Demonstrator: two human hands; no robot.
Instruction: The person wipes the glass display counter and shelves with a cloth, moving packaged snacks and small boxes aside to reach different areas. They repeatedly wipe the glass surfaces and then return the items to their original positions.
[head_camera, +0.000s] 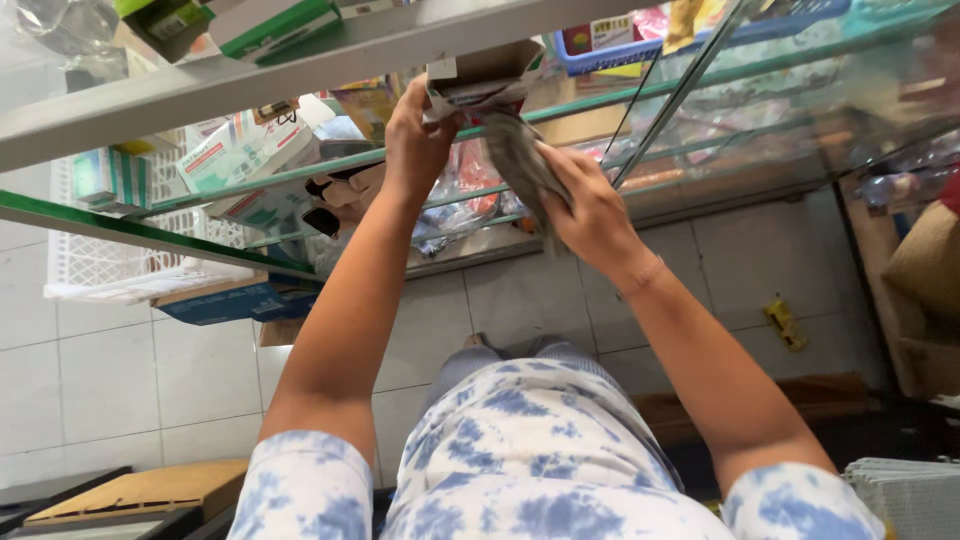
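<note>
A glass display case (760, 110) with green-edged shelves fills the upper half of the view, running from about nine o'clock across to three. Below it the pale tiled floor (110, 380) spreads out, with a white plastic crate (120, 255) at nine o'clock and a flat wooden board (150, 492) down at seven. A brown carton (925, 300) sits at three o'clock, and boxes of goods in white and green (235, 150) are stacked on the shelves toward ten.

The person leans in, both bare arms stretched up toward twelve. The left hand (418, 140) is closed around an open cardboard box (480, 75), holding it against the shelf edge just above centre. The right hand (590, 215), slightly toward one o'clock from centre, grips a bundle of grey plastic packets (515, 160), whose top end meets the mouth of the box; whether the tip is actually inside I cannot quite make out. Box and bundle touch, with the two hands close beside each other. A small yellow scrap (783, 322) lies on the tiles at four o'clock.
</note>
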